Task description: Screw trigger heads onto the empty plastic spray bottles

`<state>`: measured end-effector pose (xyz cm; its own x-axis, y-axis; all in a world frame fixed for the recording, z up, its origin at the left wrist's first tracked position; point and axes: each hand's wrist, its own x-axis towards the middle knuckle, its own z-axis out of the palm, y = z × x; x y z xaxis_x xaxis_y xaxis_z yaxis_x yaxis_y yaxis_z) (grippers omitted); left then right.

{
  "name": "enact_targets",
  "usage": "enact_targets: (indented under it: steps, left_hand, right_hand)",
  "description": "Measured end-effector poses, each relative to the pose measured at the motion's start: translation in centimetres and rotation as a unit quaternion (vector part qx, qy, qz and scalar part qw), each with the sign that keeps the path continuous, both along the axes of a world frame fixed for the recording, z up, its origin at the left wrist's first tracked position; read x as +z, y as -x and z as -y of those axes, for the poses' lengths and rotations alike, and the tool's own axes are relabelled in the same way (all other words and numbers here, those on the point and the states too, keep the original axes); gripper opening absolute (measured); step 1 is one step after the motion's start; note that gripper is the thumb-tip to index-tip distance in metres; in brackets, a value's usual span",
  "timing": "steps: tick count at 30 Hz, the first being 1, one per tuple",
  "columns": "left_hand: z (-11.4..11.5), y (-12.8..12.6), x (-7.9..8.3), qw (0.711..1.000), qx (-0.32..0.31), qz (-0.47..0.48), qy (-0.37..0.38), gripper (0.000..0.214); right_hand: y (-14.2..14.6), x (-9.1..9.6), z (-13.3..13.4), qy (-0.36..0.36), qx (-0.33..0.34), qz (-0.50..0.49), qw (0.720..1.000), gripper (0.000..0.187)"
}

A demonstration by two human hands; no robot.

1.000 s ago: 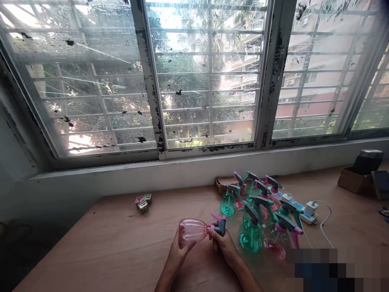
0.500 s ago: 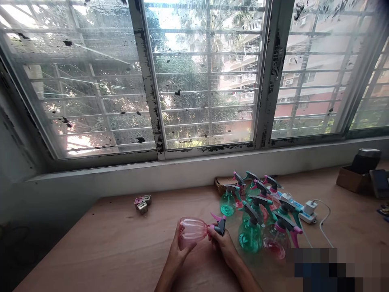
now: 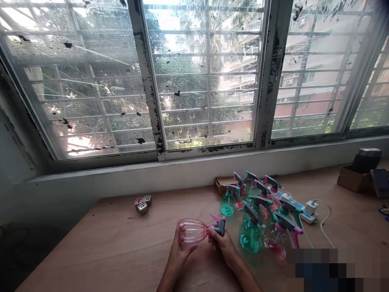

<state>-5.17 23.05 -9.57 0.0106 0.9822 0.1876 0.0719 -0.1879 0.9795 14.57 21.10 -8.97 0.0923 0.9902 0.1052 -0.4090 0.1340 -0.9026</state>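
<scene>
A pink see-through spray bottle (image 3: 192,230) lies on its side just above the wooden table (image 3: 115,247). My left hand (image 3: 178,252) is wrapped round its round body. My right hand (image 3: 224,246) grips its grey and pink trigger head (image 3: 219,226). Both hands hold it in front of me, near the table's front edge.
A cluster of several green and pink spray bottles (image 3: 258,211) stands upright just right of my hands. Behind them lie a white power strip (image 3: 305,213) with a cable and a small brown box (image 3: 223,182). Small cubes (image 3: 142,203) sit at the left; a cardboard box (image 3: 352,180) at far right.
The hands have barely shifted; my left hand's fingers have slid slightly further round the bottle's body. The bottles on the table have not moved.
</scene>
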Motion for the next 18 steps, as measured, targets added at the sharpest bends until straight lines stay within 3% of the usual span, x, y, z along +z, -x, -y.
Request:
enact_targets:
  steps: [7, 13, 18]
  left_hand:
    - [-0.29, 0.17, -0.02, 1.000, -0.003, 0.008, 0.025, 0.091]
    - [0.27, 0.25, 0.10, 1.000, -0.017, 0.002, 0.018, 0.107]
    - [-0.26, 0.10, -0.29, 1.000, -0.016, 0.009, 0.022, 0.101]
  right_hand:
    - [-0.06, -0.08, 0.10, -0.003, 0.011, -0.001, 1.000, 0.041]
    - [-0.16, -0.09, 0.02, 0.000, 0.003, -0.009, 1.000, 0.040]
    - [0.02, 0.31, 0.28, -0.001, 0.005, -0.012, 1.000, 0.042]
